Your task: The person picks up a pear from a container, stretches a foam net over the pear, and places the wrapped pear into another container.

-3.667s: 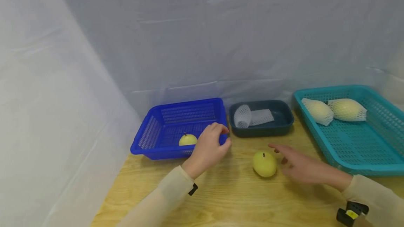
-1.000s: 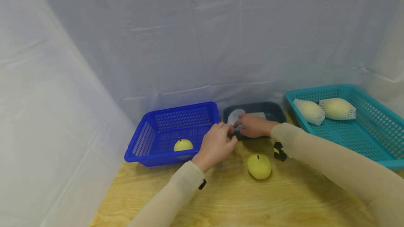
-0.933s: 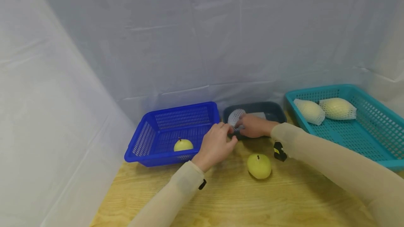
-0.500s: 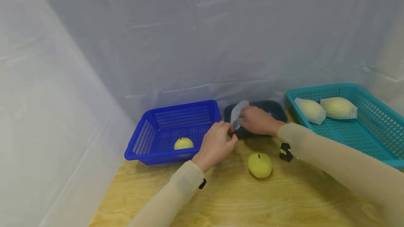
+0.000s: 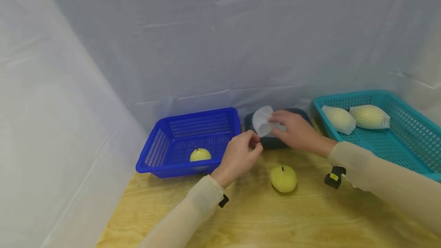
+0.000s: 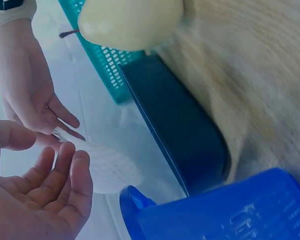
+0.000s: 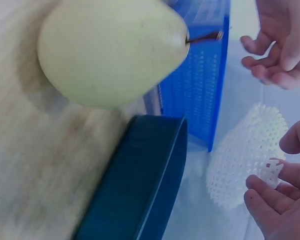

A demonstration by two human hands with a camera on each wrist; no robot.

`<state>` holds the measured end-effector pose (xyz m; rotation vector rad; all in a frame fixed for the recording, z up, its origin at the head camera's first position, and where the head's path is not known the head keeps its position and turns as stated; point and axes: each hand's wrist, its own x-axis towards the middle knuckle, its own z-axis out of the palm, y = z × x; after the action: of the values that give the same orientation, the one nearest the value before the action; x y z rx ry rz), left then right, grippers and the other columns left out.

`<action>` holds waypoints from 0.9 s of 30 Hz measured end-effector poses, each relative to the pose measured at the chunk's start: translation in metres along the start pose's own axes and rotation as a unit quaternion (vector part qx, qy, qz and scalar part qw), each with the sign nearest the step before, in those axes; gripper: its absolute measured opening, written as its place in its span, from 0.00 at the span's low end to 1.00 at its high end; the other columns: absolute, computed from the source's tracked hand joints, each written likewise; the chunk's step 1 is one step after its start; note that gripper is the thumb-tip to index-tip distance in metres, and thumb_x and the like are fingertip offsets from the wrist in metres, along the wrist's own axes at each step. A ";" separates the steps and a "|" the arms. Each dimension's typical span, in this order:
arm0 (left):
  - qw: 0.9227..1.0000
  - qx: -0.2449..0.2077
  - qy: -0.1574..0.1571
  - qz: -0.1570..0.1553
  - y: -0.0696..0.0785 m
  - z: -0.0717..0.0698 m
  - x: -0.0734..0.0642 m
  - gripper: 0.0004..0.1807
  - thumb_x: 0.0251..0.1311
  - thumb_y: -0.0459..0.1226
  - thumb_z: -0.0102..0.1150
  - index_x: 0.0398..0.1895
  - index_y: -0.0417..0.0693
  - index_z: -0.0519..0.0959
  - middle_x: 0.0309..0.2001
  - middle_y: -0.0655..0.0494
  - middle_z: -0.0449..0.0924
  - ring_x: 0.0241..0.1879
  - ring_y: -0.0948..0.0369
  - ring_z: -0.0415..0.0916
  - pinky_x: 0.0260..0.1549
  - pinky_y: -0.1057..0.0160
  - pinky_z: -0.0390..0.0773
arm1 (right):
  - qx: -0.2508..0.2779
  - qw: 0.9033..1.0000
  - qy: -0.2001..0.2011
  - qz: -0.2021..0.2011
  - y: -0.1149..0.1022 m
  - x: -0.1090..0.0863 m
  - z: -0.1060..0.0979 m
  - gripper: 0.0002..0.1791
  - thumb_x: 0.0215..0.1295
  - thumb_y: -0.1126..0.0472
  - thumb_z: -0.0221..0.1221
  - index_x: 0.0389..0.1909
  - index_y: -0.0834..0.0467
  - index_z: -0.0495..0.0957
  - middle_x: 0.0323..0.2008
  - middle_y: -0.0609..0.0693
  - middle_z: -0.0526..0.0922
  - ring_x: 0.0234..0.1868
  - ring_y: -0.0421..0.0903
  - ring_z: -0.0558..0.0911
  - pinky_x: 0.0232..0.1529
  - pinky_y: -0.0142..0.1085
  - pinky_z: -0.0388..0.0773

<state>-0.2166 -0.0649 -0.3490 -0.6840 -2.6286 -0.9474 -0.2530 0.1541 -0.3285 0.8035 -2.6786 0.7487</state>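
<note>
My right hand (image 5: 294, 129) pinches a white foam fruit net (image 7: 242, 157) by its edge, raised above the dark green tray (image 5: 275, 143). My left hand (image 5: 239, 158) hovers at the tray's front left corner, fingers loosely curled and nothing in them, as its palm (image 6: 40, 200) also shows in the left wrist view. A yellow pear (image 5: 283, 179) with a dark stem stands on the wooden table in front of the tray. A second pear (image 5: 200, 155) lies in the blue basket (image 5: 187, 169), partly hidden by the front rim.
A teal basket (image 5: 344, 139) at the right holds two pears in foam nets, one a netted pear (image 5: 370, 117) near its back. A pale plastic sheet (image 5: 220, 41) hangs behind the wooden table (image 5: 248, 217). Another sheet (image 5: 62, 125) borders the left side.
My right hand has gone from beside the pear into the tray and lifted a foam net out of it. Over the last half second it has drawn slightly rightward. My left hand stays near the tray.
</note>
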 end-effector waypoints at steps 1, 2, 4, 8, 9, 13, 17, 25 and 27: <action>1.000 -0.012 -0.004 -0.003 0.001 0.000 0.000 0.04 0.65 0.41 0.58 0.38 0.54 0.80 0.35 0.63 0.82 0.35 0.67 0.78 0.37 0.66 0.79 | 0.006 1.000 0.008 0.000 0.000 -0.005 -0.002 0.21 0.71 0.59 0.57 0.61 0.63 0.78 0.67 0.63 0.73 0.60 0.61 0.79 0.57 0.56 0.77; 1.000 -0.024 -0.008 -0.007 0.002 0.000 -0.001 0.04 0.65 0.41 0.57 0.38 0.55 0.80 0.34 0.64 0.82 0.34 0.67 0.78 0.36 0.67 0.79 | 0.012 1.000 0.015 -0.003 0.000 -0.009 -0.003 0.20 0.71 0.60 0.57 0.61 0.62 0.78 0.67 0.63 0.73 0.58 0.61 0.81 0.54 0.55 0.79; 0.999 -0.041 -0.015 -0.010 0.003 -0.001 -0.001 0.04 0.66 0.41 0.56 0.36 0.55 0.80 0.32 0.65 0.81 0.32 0.68 0.77 0.35 0.67 0.78 | 0.024 0.999 0.031 -0.013 0.000 -0.018 -0.006 0.20 0.71 0.61 0.57 0.62 0.61 0.78 0.66 0.62 0.74 0.55 0.60 0.82 0.47 0.53 0.82; 0.997 -0.069 -0.016 -0.015 0.006 -0.005 -0.001 0.06 0.67 0.41 0.55 0.34 0.56 0.81 0.30 0.65 0.81 0.30 0.67 0.76 0.33 0.67 0.77 | 0.034 0.996 0.063 -0.046 -0.001 -0.034 -0.010 0.20 0.71 0.64 0.57 0.63 0.60 0.77 0.66 0.60 0.74 0.55 0.58 0.83 0.44 0.50 0.82; 0.997 -0.074 -0.016 -0.016 0.007 -0.005 -0.001 0.07 0.67 0.41 0.54 0.34 0.56 0.81 0.30 0.64 0.81 0.29 0.67 0.76 0.33 0.67 0.77 | 0.036 0.995 0.072 -0.054 -0.002 -0.038 -0.011 0.20 0.70 0.65 0.57 0.62 0.60 0.77 0.66 0.60 0.75 0.55 0.57 0.83 0.44 0.49 0.82; 0.994 -0.101 -0.037 -0.027 0.011 -0.006 -0.002 0.10 0.70 0.42 0.53 0.35 0.55 0.83 0.31 0.63 0.82 0.30 0.66 0.76 0.33 0.66 0.77 | 0.038 0.990 0.106 -0.083 -0.009 -0.055 -0.017 0.21 0.68 0.69 0.59 0.61 0.58 0.79 0.65 0.58 0.76 0.56 0.53 0.82 0.41 0.42 0.79; 0.983 -0.162 -0.076 -0.051 0.017 -0.004 -0.006 0.12 0.73 0.43 0.51 0.37 0.55 0.84 0.33 0.62 0.85 0.34 0.65 0.80 0.33 0.64 0.79 | 0.047 0.990 0.107 -0.074 -0.017 -0.075 -0.020 0.22 0.68 0.68 0.60 0.62 0.56 0.78 0.68 0.55 0.74 0.62 0.53 0.78 0.39 0.38 0.74; 0.937 -0.309 -0.129 -0.097 0.028 0.008 -0.014 0.13 0.73 0.42 0.51 0.45 0.47 0.84 0.40 0.43 0.86 0.38 0.52 0.84 0.32 0.55 0.84 | 0.051 0.991 0.105 -0.066 -0.024 -0.110 -0.007 0.24 0.65 0.70 0.62 0.61 0.53 0.79 0.69 0.55 0.73 0.65 0.56 0.75 0.49 0.32 0.74; 0.921 -0.349 -0.136 -0.107 0.030 0.010 -0.015 0.14 0.74 0.41 0.50 0.47 0.44 0.83 0.41 0.41 0.85 0.38 0.53 0.84 0.32 0.56 0.84 | 0.052 0.991 0.108 -0.065 -0.024 -0.117 -0.002 0.24 0.64 0.71 0.62 0.61 0.52 0.80 0.68 0.54 0.74 0.64 0.54 0.76 0.49 0.27 0.73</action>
<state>-0.1888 -0.0432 -0.3468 -0.7156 -2.5989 -2.0390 -0.1433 0.1900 -0.3603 0.8604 -2.3881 0.8932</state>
